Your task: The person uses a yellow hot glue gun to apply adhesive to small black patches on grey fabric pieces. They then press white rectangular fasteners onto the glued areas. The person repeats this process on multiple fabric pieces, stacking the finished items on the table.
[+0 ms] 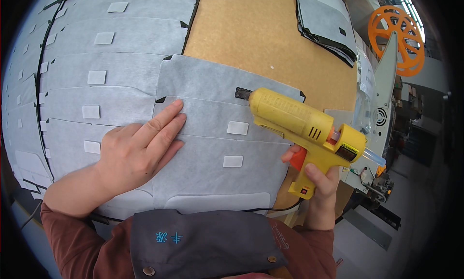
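A: Head view first. What is the left hand [140,151] doing?

B: It lies flat in the middle left of the frame, fingers [166,115] stretched out and together, pressing on a grey fabric sheet [212,172]. It grips nothing; the palm and fingertips just rest on the cloth.

A: And the right hand [320,192]?

B: Lower right of centre. Its fingers are closed around the handle of a yellow glue gun [302,122], with one finger on the orange trigger [298,159]. The gun's body slants up to the left, and its dark nozzle [243,93] sits at the upper edge of the same stack of sheets, touching or just above it; I cannot tell which from this angle.

A: What else is on the desk [261,32]?

B: The brown desk top shows bare in the upper middle. Overlapping rows of grey sheets fill the left side, each with a small white square patch [96,77]. Two such patches lie between the hands. Another grey pile [324,18] sits at the upper right, and an orange spool [396,35] stands beyond the desk's far right edge.
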A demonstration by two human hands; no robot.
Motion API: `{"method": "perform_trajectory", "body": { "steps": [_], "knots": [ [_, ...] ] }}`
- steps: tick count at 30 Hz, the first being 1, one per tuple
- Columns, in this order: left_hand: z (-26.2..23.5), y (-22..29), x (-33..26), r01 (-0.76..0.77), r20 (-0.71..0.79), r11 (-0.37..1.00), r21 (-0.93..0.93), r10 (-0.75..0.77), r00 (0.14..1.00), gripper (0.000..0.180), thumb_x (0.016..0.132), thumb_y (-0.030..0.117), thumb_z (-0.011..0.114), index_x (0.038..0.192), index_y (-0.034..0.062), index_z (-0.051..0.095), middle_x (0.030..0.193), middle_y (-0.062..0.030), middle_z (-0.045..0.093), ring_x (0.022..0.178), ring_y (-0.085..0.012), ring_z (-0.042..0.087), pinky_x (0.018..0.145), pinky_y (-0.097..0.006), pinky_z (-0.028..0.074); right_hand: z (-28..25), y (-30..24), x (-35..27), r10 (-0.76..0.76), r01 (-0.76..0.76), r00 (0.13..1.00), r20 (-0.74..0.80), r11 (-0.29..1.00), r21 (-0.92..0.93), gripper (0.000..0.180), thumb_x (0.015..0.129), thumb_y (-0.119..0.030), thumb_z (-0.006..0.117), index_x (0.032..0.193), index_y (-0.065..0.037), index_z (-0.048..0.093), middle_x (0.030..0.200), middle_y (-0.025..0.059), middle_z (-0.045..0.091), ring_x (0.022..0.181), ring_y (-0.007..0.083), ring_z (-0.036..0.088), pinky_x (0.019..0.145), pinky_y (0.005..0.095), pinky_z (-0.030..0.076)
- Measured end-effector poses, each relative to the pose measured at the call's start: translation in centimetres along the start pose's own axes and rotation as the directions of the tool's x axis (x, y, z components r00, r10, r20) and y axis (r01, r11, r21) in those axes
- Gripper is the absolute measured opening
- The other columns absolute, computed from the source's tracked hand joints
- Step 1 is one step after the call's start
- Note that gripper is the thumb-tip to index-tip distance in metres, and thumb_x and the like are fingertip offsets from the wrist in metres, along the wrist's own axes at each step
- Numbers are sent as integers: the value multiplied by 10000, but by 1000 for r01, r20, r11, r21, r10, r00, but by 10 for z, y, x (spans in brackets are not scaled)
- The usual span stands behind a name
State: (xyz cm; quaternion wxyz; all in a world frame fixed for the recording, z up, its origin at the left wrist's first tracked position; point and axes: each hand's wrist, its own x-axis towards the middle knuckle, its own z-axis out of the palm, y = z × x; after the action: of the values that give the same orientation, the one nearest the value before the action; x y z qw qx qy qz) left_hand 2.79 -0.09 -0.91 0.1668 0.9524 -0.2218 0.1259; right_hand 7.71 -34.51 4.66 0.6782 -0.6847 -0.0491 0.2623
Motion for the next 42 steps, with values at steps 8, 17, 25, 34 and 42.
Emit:
{"method": "perform_trajectory", "body": {
  "steps": [8,17,25,34,42],
  "knots": [
    [-6,1,0,13,68,999,-48,-9,998,479,732,137,790,1176,30,648,1289,-133,639,613,-133,617,528,-243,490,-1,0,4,13,-13,1000,2,1000,-5,584,849,-94,595,1378,54,396,1142,223,596,1011,306,635,900,427,504],
    [-6,3,2,17,75,999,-47,-14,997,465,733,130,787,1166,25,653,1287,-139,639,619,-143,623,533,-249,497,-3,5,2,0,2,999,-50,1000,30,582,849,-140,615,1357,60,416,1088,221,619,1005,297,640,890,415,506],
    [-5,3,1,15,68,999,-51,-12,998,465,727,118,787,1160,15,651,1286,-143,639,650,-158,641,545,-259,505,-7,8,-3,12,-10,995,-101,1000,26,595,838,-181,644,1341,58,433,1072,212,625,975,303,653,872,418,515],
    [-1,2,2,-1,2,1000,7,1,1000,357,787,203,756,1112,71,688,1268,-70,659,541,-85,547,468,-215,441,-7,11,-9,6,3,992,-128,998,70,591,844,-180,650,1340,56,433,1079,208,621,975,307,656,871,420,520],
    [-3,2,2,6,42,1000,-15,-5,999,406,767,175,767,1142,53,672,1276,-97,651,589,-114,589,498,-228,468,-5,13,-16,22,-13,991,-132,997,74,596,844,-167,632,1350,65,421,1087,222,621,973,297,654,871,410,518]
  ]
}}
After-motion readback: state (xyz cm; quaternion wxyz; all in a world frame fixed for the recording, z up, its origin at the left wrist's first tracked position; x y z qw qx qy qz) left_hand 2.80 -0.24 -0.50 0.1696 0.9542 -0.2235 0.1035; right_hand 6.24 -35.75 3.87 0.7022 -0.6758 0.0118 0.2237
